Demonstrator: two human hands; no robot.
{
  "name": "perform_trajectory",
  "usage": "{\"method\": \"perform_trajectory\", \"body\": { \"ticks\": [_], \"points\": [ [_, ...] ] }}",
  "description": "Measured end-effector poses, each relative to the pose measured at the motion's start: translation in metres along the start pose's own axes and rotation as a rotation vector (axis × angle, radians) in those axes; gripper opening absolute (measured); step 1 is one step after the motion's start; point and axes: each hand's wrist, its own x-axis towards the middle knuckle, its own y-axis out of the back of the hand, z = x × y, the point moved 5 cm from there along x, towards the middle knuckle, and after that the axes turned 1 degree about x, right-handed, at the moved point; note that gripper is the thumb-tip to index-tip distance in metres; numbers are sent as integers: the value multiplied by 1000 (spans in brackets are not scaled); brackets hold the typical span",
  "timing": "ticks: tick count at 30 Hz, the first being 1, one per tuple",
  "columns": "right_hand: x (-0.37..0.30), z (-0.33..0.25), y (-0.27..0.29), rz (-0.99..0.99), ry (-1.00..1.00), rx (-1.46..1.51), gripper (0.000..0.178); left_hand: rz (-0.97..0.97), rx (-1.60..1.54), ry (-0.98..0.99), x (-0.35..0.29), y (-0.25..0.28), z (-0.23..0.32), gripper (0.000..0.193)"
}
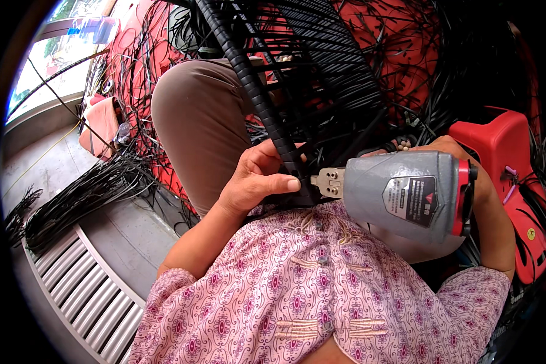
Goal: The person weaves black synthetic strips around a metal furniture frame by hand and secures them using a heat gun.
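A black woven wicker frame (340, 67) leans across my lap, with strip-wrapped bars along its edge. My left hand (258, 179) is closed round the lower end of the wrapped edge bar (258, 100), its thumb lying across the bar and its fingers behind. In my right hand (452, 147) is a grey staple gun (370, 188) with a red and black end cap. Its metal nose (329, 182) points left and meets the frame's corner beside my left thumb. The gun's body hides most of my right hand's fingers.
Loose black strips lie over the red ground covering (382, 36). Bundled black strips (91, 194) rest at the left above a slatted metal grille (85, 285). A pink cloth-like item (99, 127) lies near the window. A red plastic stool (497, 136) stands at the right.
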Motion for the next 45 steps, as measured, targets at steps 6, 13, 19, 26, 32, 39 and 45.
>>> {"method": "perform_trajectory", "body": {
  "ticks": [6, 13, 19, 26, 32, 39, 45],
  "points": [
    [3, 1, -2, -4, -74, -5, 56, -8, -8, -7, 0, 2, -2, 53],
    [4, -2, -3, 17, -103, 73, 50, -9, 2, 4, 2, 3, -1, 54],
    [-1, -9, 3, 48, -19, -32, 41, -9, 5, 30, 4, 4, 1, 54],
    [11, -16, -1, 83, 46, -4, 30, -126, 59, 62, 4, 2, 9, 62],
    [10, -8, -2, 19, 28, 4, 28, 267, 350, -296, 24, 4, 73, 69],
    [18, -20, -4, 47, 80, -56, 26, 544, 78, -486, 61, -8, 65, 36],
    [17, -11, -7, -5, 9, -39, 26, 546, 150, -437, 58, -4, 66, 31]
  ]
}}
